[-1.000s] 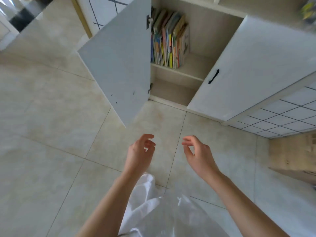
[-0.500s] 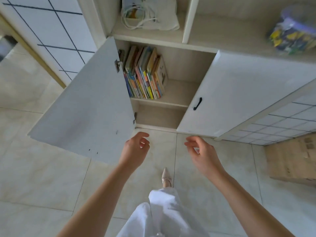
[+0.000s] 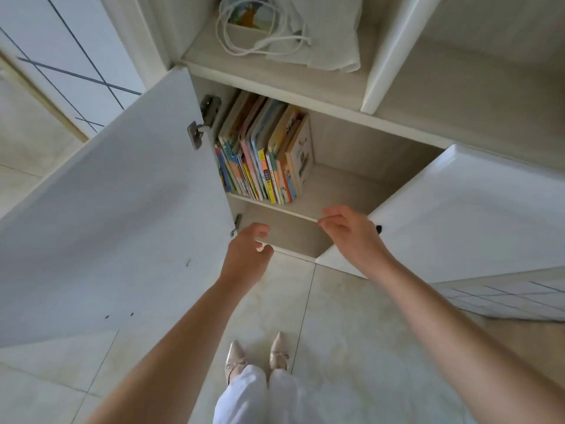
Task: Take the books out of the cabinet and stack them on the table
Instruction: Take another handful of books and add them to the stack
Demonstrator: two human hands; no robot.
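Note:
Several colourful children's books [image 3: 266, 154] stand upright, leaning left, on the upper shelf [image 3: 324, 197] of the open cabinet. They fill the shelf's left side. My left hand [image 3: 247, 255] hovers below the shelf front, near the left door's edge, fingers loosely curled and holding nothing. My right hand [image 3: 351, 234] is level with the shelf's front edge, to the right of the books, fingers apart and empty. Neither hand touches a book. No table is in view.
The left cabinet door [image 3: 116, 215] swings wide open toward me; the right door [image 3: 452, 215] with a black handle is open too. Above the cabinet, an open shelf holds a white cloth bag with cords [image 3: 287, 29]. My feet [image 3: 256, 356] stand on the tiled floor.
The cabinet has come much closer. Both hands have risen from over the floor to the shelf front, still empty.

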